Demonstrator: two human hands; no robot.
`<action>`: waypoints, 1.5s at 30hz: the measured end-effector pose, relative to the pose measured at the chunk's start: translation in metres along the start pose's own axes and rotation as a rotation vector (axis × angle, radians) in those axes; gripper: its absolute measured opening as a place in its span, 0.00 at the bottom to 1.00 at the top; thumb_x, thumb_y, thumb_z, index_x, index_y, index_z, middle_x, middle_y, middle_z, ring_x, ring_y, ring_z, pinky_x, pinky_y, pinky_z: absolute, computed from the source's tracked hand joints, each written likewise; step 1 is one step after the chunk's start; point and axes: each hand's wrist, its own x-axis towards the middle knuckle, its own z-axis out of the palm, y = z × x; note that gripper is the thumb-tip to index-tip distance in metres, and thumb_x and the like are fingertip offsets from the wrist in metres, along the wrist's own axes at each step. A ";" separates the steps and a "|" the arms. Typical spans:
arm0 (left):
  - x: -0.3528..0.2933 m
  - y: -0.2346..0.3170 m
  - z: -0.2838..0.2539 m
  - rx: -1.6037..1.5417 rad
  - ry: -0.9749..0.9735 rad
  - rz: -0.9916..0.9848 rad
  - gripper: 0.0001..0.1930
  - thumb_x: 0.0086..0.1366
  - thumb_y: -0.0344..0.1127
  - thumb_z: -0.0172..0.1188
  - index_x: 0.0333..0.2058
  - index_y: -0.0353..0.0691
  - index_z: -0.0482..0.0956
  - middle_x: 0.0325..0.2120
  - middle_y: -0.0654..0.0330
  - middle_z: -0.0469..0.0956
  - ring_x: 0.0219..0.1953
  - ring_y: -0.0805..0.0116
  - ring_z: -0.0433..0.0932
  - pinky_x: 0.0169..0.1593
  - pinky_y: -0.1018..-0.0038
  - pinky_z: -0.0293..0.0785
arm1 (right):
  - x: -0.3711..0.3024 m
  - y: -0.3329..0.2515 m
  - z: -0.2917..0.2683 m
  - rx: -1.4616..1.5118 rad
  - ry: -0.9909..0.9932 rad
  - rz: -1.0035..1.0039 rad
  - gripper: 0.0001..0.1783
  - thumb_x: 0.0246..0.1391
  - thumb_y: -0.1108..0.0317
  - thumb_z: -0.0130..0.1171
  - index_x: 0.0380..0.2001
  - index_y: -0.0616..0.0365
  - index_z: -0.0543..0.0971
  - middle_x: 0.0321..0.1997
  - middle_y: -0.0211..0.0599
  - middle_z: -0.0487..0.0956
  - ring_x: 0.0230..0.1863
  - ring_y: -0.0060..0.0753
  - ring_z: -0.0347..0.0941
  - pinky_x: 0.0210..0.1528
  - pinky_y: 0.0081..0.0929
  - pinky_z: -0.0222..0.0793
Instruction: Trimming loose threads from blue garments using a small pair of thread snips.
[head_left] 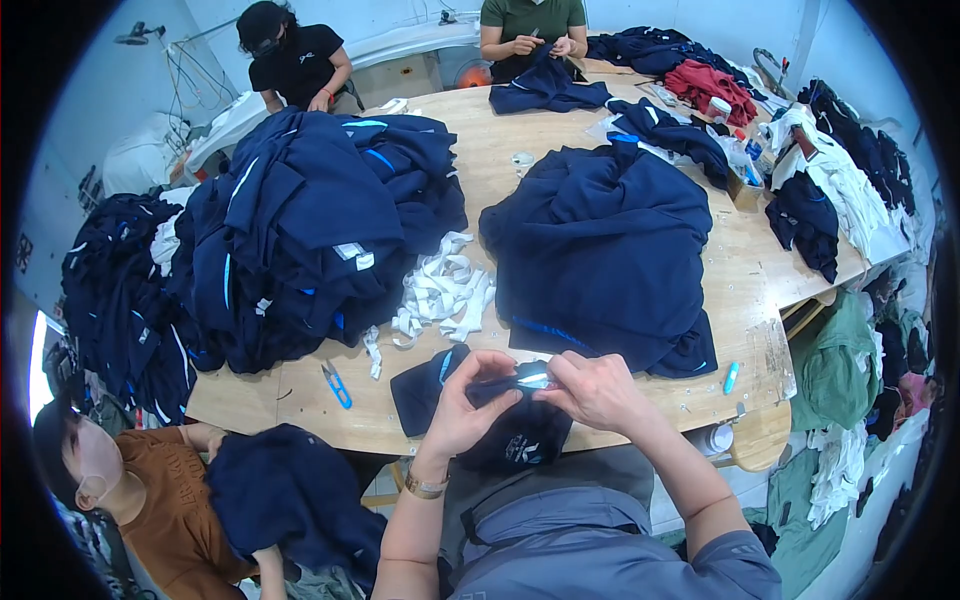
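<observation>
A dark navy garment (512,432) is lying bunched at the near edge of the bench (265,405), one flap spreading flat on the wood and showing a narrow blue stripe (446,366). Its upper part is rising in a pinched fold between the left hand (466,408) and the right hand (592,388), where a white and pale-blue strip (533,379) is showing. The lower part is drooping toward the person's lap, displaying a small light print (520,449).
</observation>
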 end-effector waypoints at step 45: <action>0.021 -0.058 0.036 0.723 0.139 0.419 0.12 0.60 0.32 0.53 0.42 0.36 0.74 0.33 0.53 0.74 0.38 0.63 0.72 0.43 0.71 0.68 | -0.028 0.043 -0.002 1.226 0.419 0.352 0.14 0.57 0.72 0.52 0.23 0.53 0.57 0.31 0.32 0.69 0.19 0.17 0.69 0.18 0.11 0.59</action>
